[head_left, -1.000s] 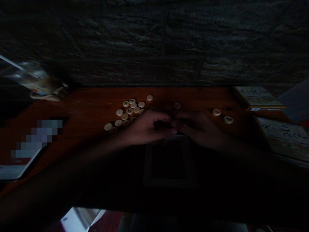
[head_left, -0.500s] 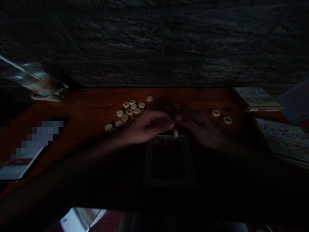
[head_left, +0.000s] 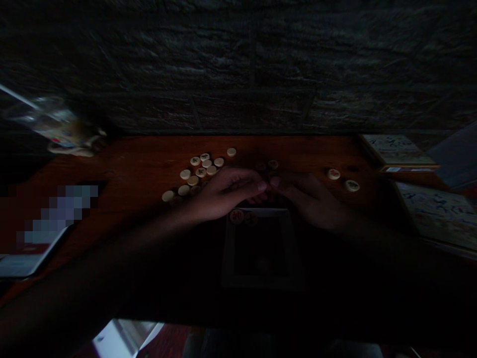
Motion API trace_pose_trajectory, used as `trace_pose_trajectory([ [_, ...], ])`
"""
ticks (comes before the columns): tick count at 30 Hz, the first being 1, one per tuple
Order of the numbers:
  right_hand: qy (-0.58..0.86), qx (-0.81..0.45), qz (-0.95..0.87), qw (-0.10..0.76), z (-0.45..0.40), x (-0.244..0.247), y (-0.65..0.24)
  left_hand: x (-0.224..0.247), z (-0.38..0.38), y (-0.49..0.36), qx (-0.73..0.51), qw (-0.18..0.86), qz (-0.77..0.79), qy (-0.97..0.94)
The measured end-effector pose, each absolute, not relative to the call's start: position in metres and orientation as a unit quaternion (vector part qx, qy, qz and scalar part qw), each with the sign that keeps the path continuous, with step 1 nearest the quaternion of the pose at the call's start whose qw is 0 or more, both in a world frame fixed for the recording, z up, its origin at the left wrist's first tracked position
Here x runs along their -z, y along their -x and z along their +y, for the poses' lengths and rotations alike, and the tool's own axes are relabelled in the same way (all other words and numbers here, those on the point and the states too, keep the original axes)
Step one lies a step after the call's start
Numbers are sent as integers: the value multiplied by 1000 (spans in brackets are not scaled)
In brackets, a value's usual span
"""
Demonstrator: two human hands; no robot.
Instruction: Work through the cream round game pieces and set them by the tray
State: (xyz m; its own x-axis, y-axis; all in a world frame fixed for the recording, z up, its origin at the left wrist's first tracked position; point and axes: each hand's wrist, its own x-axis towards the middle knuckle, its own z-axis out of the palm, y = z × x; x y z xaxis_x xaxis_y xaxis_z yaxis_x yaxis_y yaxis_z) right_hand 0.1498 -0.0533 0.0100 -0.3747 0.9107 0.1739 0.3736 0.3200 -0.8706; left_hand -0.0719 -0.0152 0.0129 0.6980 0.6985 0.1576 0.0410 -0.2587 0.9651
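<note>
My left hand (head_left: 233, 191) is closed with its fingers curled in above the far edge of a pale open box (head_left: 292, 248); what it holds is hidden. Close beside it, my right hand (head_left: 309, 196) has its thumb and fingers pressed together, their tips in deep shadow. A round piece with a red character (head_left: 237, 216) and a darker piece (head_left: 251, 218) lie at the box's far left corner. Several round pieces (head_left: 193, 180) are spread left of my hands. Behind my hands lies another piece (head_left: 273, 164).
Two more pieces (head_left: 334, 174) lie to the right on the wooden table (head_left: 149, 154). Two patterned boxes (head_left: 398, 150) are at the right edge. A plastic cup with a straw (head_left: 59, 127) stands far left, near a phone-like device (head_left: 26, 263). A stone wall rises behind.
The small pale piece seen below my fingertips, over the box's far edge, no longer shows there. A faint blurred shape now shows inside the box. My hands have barely moved.
</note>
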Motion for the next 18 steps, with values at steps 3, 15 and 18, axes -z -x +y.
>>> trace_pose_trajectory([
  [3, 437, -375, -743, 342, -53, -10, -150, -12, -15, 72, -300, 563, 241, -732],
  [15, 349, -256, -834, 342, -81, -30, -139, -10, -17, 71, -349, 606, 284, -657],
  [18, 251, -248, -906, 234, -93, -37, -132, -12, -19, 70, -366, 605, 294, -643],
])
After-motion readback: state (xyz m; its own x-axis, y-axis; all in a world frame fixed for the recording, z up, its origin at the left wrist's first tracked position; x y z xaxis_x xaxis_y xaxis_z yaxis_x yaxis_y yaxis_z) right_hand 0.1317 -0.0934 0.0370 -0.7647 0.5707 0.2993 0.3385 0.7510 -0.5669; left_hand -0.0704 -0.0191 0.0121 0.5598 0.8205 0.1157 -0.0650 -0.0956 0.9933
